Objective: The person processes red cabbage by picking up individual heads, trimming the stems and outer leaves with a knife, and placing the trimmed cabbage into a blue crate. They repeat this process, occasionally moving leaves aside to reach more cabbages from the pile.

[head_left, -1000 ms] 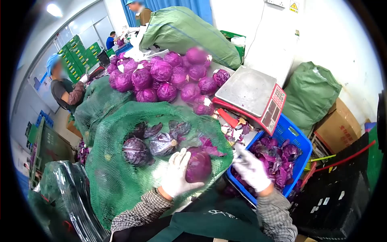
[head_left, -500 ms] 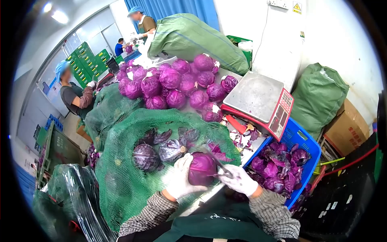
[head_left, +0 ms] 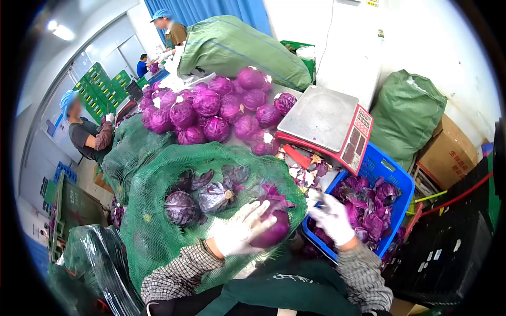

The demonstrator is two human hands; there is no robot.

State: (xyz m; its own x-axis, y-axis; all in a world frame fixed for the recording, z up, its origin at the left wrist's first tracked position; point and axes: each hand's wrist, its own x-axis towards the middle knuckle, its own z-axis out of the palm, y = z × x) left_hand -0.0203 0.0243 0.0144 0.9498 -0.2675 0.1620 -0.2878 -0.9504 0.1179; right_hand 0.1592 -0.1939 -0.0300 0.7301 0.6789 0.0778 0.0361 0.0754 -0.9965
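Observation:
My left hand (head_left: 243, 230), in a white glove, lies with its fingers over a peeled red cabbage (head_left: 278, 229) and holds it above the green mesh sack (head_left: 153, 231). Loose purple leaves (head_left: 276, 196) stand at the cabbage's far side. My right hand (head_left: 333, 220), also gloved, is apart from the cabbage, over the near left rim of the blue basket (head_left: 403, 192). Its fingers are curled round a small knife (head_left: 318, 204), mostly hidden and blurred. Two darker, unpeeled cabbages, one whole (head_left: 182, 208) and one with its stem up (head_left: 215, 197), rest on the sack.
Many peeled cabbages (head_left: 206, 102) are heaped behind the sack. A red scale (head_left: 319, 118) stands right of them, with leaf scraps (head_left: 303, 176) below it. Purple leaves (head_left: 363, 210) fill the basket. Two co-workers (head_left: 81, 126) (head_left: 171, 34) stand further off at left.
My right hand has moved right with the knife, from the cabbage to the basket's edge. My left hand and the cabbage have shifted slightly, and the cabbage is turned. The whole view has shifted a little.

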